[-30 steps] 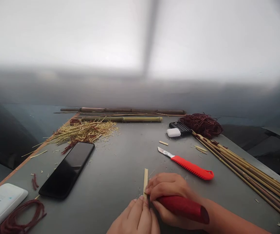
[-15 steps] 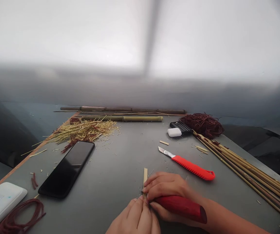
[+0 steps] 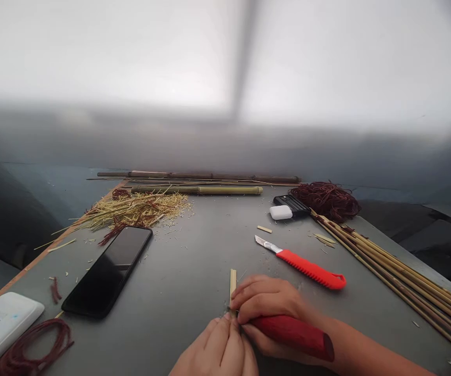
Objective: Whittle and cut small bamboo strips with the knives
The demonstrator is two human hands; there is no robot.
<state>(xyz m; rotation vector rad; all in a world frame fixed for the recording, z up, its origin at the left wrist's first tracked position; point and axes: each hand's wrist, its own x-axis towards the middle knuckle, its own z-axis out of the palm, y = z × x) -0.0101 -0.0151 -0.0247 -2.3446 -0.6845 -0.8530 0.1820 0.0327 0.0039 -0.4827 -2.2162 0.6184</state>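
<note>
At the bottom centre, my left hand (image 3: 219, 349) is closed around the near end of a pale bamboo strip (image 3: 233, 279), which points away from me. My right hand (image 3: 270, 297) is wrapped round a knife with a dark red wooden handle (image 3: 291, 334). Its blade is almost wholly hidden by my fingers, close to the strip. The fingertips of both hands meet at the strip. A utility knife with an orange-red handle (image 3: 311, 269) lies just beyond my right hand, blade pointing up and left.
A black phone (image 3: 110, 274), a white device with a display (image 3: 8, 326) and coiled brown cord (image 3: 39, 344) lie left. Shavings (image 3: 142, 206) and bamboo poles (image 3: 197, 190) lie behind. On the right are thin bamboo sticks (image 3: 397, 271), a tangled cord pile (image 3: 329, 201) and a white case (image 3: 280, 212).
The bamboo strip has shifted very slightly left, and a thin sliver now shows beside it. Both hands keep almost the same place and grip.
</note>
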